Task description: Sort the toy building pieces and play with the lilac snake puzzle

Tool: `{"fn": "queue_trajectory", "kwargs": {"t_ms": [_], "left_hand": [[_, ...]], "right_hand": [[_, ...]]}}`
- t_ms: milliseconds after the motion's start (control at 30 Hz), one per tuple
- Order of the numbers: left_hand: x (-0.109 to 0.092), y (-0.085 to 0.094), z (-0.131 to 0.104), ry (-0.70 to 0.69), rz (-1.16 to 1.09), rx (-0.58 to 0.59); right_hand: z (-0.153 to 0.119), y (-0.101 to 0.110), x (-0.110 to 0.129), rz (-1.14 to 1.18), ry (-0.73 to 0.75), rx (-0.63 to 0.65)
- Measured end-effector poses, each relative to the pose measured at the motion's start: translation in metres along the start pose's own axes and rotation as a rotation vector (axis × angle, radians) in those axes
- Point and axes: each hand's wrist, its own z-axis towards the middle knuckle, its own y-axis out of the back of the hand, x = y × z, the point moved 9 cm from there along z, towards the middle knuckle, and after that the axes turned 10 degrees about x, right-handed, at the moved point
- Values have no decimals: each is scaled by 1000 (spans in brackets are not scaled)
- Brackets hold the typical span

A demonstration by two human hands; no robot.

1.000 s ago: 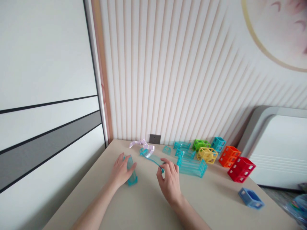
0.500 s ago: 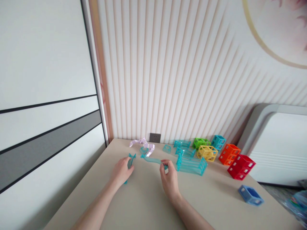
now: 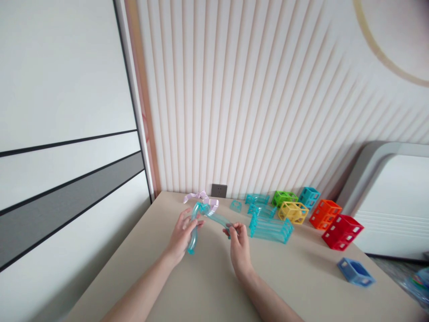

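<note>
My left hand (image 3: 179, 237) grips a curved, translucent teal toy track piece (image 3: 193, 241), raised and tilted, with the thumb across it and the other fingers behind. In my right hand (image 3: 239, 246) is the near end of a longer translucent teal track piece (image 3: 217, 218), pinched between thumb and fingers. The far ends of both pieces come together in front of the lilac track pieces (image 3: 210, 203). Whether they are joined or only overlap, I cannot tell.
To the right lie several teal track pieces (image 3: 271, 230) and a small teal piece (image 3: 236, 205). Beyond them stand green (image 3: 284, 198), yellow (image 3: 293, 212), turquoise (image 3: 308, 197), orange (image 3: 324, 213) and red (image 3: 342, 232) openwork blocks. A blue block (image 3: 355, 272) sits near the table's right edge.
My left hand has lifted its track piece and moved it right, up to the far end of the other piece. My right hand keeps its pinch, almost in place.
</note>
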Motion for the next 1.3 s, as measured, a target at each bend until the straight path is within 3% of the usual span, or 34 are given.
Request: {"fn": "queue_trajectory", "kwargs": {"t_ms": [100, 233, 433, 700, 1033, 1300], "left_hand": [[6, -9, -3, 20, -76, 51], [8, -15, -4, 37, -38, 141], [7, -20, -5, 35, -55, 172], [17, -31, -12, 115, 3, 244], [18, -37, -13, 139, -80, 293], [19, -40, -14, 115, 31, 330]], "right_hand": [[-2, -2, 1, 17, 6, 31], [-8, -12, 4, -4, 21, 163], [-18, -32, 5, -177, -50, 367], [-28, -51, 2, -184, -95, 529], [-29, -48, 8, -138, -84, 450], [-31, -49, 15, -192, -80, 462]]}}
